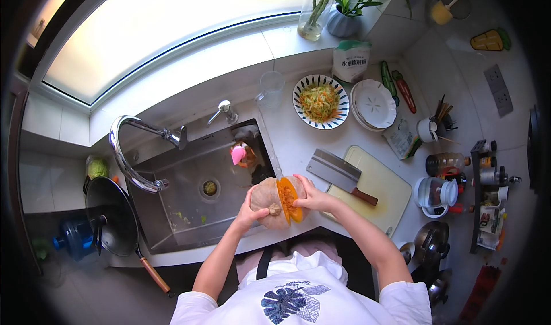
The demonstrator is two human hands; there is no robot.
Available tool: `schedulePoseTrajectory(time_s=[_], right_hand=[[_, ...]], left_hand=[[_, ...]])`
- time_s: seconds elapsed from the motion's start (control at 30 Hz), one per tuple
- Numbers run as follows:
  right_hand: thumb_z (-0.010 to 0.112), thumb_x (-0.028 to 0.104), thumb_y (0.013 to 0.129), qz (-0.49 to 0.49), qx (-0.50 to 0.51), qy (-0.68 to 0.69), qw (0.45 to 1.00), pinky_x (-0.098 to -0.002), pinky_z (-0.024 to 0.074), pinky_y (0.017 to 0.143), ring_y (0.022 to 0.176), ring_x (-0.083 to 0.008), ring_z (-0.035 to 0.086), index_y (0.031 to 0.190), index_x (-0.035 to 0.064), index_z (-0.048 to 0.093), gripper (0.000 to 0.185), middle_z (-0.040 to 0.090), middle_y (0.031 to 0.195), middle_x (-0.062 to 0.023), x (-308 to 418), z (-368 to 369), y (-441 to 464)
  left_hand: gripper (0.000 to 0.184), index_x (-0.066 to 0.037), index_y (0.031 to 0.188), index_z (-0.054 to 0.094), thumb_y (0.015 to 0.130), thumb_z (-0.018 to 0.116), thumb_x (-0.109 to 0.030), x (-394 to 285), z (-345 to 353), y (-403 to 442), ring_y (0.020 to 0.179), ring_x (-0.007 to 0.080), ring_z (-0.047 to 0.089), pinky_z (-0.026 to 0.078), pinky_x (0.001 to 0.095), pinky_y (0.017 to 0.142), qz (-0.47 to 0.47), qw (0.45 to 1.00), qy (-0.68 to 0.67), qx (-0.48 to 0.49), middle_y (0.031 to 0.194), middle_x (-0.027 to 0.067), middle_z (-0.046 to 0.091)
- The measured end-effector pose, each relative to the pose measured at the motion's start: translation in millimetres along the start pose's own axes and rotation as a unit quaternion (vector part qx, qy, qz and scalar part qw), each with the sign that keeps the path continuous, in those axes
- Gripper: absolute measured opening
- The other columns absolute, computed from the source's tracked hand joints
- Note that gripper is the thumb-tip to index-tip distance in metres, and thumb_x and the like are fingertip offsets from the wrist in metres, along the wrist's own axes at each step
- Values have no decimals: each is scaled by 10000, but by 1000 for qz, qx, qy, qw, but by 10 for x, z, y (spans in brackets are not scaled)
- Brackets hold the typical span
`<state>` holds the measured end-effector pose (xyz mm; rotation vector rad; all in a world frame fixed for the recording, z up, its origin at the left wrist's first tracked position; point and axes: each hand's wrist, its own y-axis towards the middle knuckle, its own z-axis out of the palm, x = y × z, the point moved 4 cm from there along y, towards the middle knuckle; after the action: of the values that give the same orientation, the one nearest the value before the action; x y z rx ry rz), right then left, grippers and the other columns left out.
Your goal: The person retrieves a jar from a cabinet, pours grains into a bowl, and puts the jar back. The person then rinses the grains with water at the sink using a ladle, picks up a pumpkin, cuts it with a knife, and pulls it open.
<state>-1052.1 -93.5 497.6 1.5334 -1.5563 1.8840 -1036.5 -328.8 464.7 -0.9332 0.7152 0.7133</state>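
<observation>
A pale-skinned pumpkin (265,201), cut through so its orange flesh and seedy hollow show, is held over the front right edge of the sink. My left hand (248,211) grips the larger piece, thumb near the stem. On the other side, my right hand (313,197) clasps the smaller piece (298,186), its thumb against the cut face. A gap parts the two pieces at the top. To the right, a cleaver (336,170) with a wooden handle lies across the cutting board (390,210).
The sink (178,222) with its curved faucet (117,147) is at left. Behind the board stand a plate of shredded vegetables (319,102) and stacked white plates (376,104). A wok (112,216) leans left of the sink; a glass jug (433,196) stands at right.
</observation>
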Motion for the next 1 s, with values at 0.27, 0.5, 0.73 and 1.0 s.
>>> schedulePoseTrajectory(time_s=[0.27, 0.5, 0.73, 1.0], right_hand=[[718, 213, 791, -2, 36, 24, 999, -387, 229, 1153, 1403, -314, 246, 1513, 87, 111, 951, 252, 1477, -229, -43, -49, 18], [723, 259, 783, -13, 61, 56, 997, -399, 198, 1165, 1429, -323, 194, 1516, 100, 122, 961, 211, 1500, -235, -75, -65, 37], [720, 250, 789, 7, 64, 83, 994, -405, 193, 1167, 1434, -316, 180, 1515, 104, 122, 952, 216, 1503, -235, -61, -74, 10], [716, 288, 723, 63, -101, -63, 991, -420, 400, 1043, 1282, -368, 439, 1477, 66, 221, 929, 405, 1374, -290, 38, 170, -102]], left_hand=[[1107, -86, 1474, 239, 596, 885, -279, 145, -79, 24, 1329, 251, 411, 319, 413, 1121, 3, 999, -48, 16, 1413, 107, 423], [1147, -85, 1475, 236, 572, 901, -325, 200, -97, 51, 1332, 247, 406, 314, 412, 1124, 5, 997, -72, 27, 1420, 101, 416], [1127, -89, 1475, 238, 586, 898, -299, 200, -111, 63, 1331, 248, 407, 322, 412, 1120, -1, 995, -87, 43, 1415, 96, 417], [1063, -76, 1473, 245, 626, 868, -226, 19, -15, 7, 1325, 245, 408, 325, 404, 1117, -58, 998, -14, 24, 1410, 112, 420]])
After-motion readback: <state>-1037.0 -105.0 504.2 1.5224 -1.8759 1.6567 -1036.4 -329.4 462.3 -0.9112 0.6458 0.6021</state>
